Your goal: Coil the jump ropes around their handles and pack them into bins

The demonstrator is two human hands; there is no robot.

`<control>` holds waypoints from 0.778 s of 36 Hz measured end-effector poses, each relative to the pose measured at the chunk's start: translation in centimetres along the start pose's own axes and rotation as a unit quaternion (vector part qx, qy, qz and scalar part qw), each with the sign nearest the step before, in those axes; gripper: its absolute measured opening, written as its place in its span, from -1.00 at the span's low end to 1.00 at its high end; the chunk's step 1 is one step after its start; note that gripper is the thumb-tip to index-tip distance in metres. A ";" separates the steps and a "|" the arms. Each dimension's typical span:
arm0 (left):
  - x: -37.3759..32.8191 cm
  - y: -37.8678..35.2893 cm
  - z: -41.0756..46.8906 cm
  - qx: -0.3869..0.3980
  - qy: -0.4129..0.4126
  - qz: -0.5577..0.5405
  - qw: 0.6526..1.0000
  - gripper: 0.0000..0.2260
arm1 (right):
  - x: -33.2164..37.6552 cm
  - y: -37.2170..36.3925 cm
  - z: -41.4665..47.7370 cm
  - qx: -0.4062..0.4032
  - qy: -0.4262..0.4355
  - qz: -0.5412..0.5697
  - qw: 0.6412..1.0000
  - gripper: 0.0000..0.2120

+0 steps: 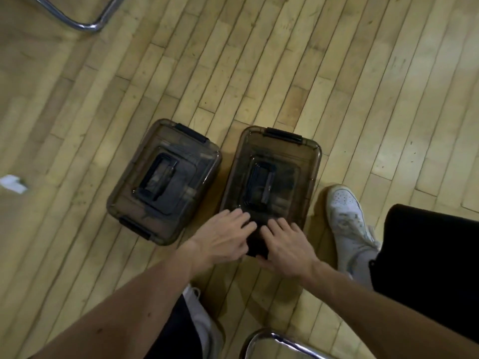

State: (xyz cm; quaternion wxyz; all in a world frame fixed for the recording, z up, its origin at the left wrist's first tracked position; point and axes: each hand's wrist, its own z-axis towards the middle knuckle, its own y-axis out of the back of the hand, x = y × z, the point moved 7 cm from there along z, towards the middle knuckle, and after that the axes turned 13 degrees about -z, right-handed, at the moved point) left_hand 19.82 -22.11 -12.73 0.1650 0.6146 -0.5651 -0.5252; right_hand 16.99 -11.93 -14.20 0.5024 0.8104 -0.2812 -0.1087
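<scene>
1. Head view, the step in hand: we see two smoky-brown translucent storage bins side by side on the wooden floor (259, 60), both with the lid on. We judge that the packing is near its end and that the work now is on the near latch (256, 244) of the right bin (309, 177). Whether it is being snapped down or lifted, we cannot tell.
2. Head view, the hands: the left hand (225, 237) and the right hand (285, 247) both rest on the near end of this bin's lid (280, 149), fingers fairly straight and spread, one hand at each side of the dark latch. They clamp nothing that we can see; the thumbs are partly hidden.
3. Head view, the task's thing: the jump ropes are not plainly visible. Only dark, unclear shapes show through the lids, so we suppose they lie inside.
4. Head view, the next move: it calls for firm pressure at the latch while the lid stays seated. The left bin (189, 149) stands just beside, untouched.
5. Head view, writing: we can read no brand, label or text, also not on the white sneaker (347, 221).
</scene>
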 end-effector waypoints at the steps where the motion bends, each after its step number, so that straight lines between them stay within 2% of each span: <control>1: 0.0 -0.7 -0.7 0.012 0.007 0.008 1.000 -0.66 | 0.5 -0.5 -0.3 0.016 -0.004 -0.007 1.000 -0.45; 4: -0.2 -2.0 -1.5 0.024 0.013 0.062 0.998 -0.41 | 1.3 -0.9 -0.5 0.035 -0.014 -0.052 0.998 -0.36; 5: -0.2 -2.2 -1.4 0.018 0.016 0.077 0.997 -0.39 | 1.3 -0.8 -0.3 0.040 -0.015 -0.065 0.997 -0.31; 8: -0.6 -2.2 -0.9 -0.009 0.025 0.089 0.996 -0.59 | 1.6 -0.8 -0.2 0.052 -0.027 -0.111 0.992 -0.29; 11: -0.6 -1.5 -0.9 -0.032 0.017 0.051 0.998 -0.63 | 1.7 -0.7 -0.2 0.047 -0.043 -0.118 0.991 -0.55; 14: -0.7 -0.8 -0.9 0.004 0.028 0.031 0.999 -0.66 | 2.0 0.2 0.2 0.052 -0.028 -0.087 0.994 -0.66; 22: 0.2 0.4 2.0 0.121 0.118 -0.018 0.985 -0.74 | 1.8 0.3 2.0 0.160 -0.035 -0.034 0.986 -0.61; 24: 0.7 0.7 2.5 0.140 0.150 -0.063 0.977 -0.76 | 1.2 1.0 2.6 0.210 -0.035 0.009 0.977 -0.67; 26: 1.0 2.5 2.6 0.134 0.189 -0.166 0.959 -0.80 | 0.1 2.9 2.9 0.247 -0.044 0.073 0.965 -0.77; 28: 0.3 6.5 2.7 0.094 0.203 -0.281 0.933 -0.78 | -1.9 7.4 1.5 0.245 -0.064 0.144 0.957 -0.84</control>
